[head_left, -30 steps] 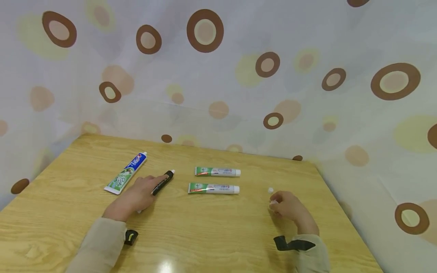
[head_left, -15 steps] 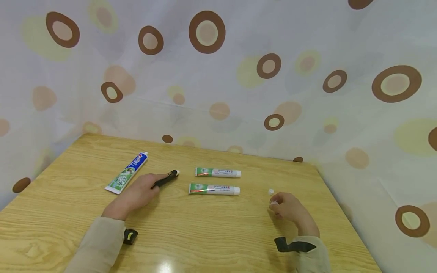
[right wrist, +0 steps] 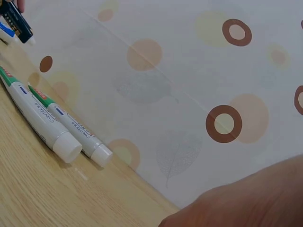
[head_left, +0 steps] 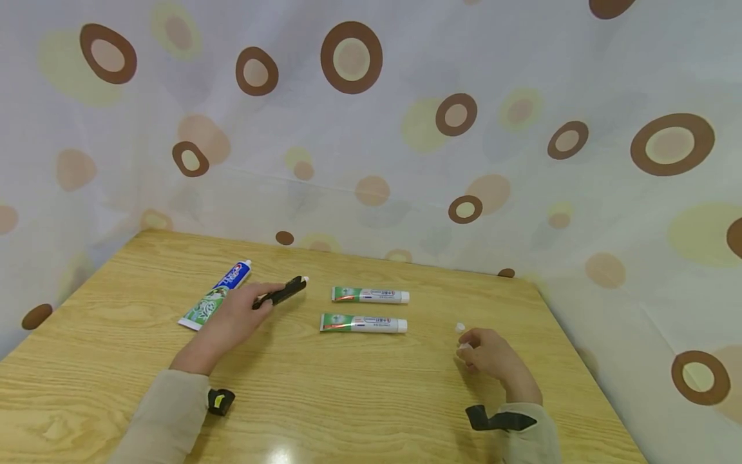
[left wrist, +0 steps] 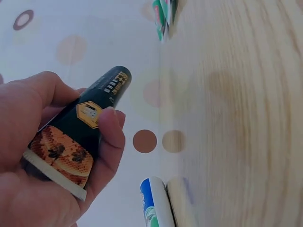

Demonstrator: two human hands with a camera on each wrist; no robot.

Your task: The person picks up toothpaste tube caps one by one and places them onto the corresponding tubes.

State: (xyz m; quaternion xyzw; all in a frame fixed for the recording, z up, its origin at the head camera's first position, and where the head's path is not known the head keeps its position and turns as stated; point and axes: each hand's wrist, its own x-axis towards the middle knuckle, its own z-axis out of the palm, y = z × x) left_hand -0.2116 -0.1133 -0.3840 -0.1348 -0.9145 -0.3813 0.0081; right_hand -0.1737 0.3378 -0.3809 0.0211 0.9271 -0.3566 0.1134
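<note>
My left hand (head_left: 228,325) grips a black tube (head_left: 286,292), its white tip pointing away to the right. The left wrist view shows gold lettering and a honeycomb-and-bees picture on this tube (left wrist: 64,151), with fingers and thumb curled round its sides. At the right, my right hand (head_left: 493,357) pinches a small white piece (head_left: 465,347), mostly covered by the fingers. Just beyond those fingertips a small white cap (head_left: 460,327) lies on the wooden table. Only part of the right hand (right wrist: 246,201) shows in the right wrist view; its fingers are hidden there.
Two green-and-white toothpaste tubes (head_left: 370,295) lie parallel mid-table, white caps to the right. A larger blue-and-green toothpaste tube (head_left: 204,306) lies at left, partly behind the left hand. A circle-patterned sheet (head_left: 371,154) borders the wooden table (head_left: 348,399) at back and sides.
The left hand has lifted the black tube off the table and moved it away and slightly right, turning it flatter across the view. The right hand has stayed in place.
</note>
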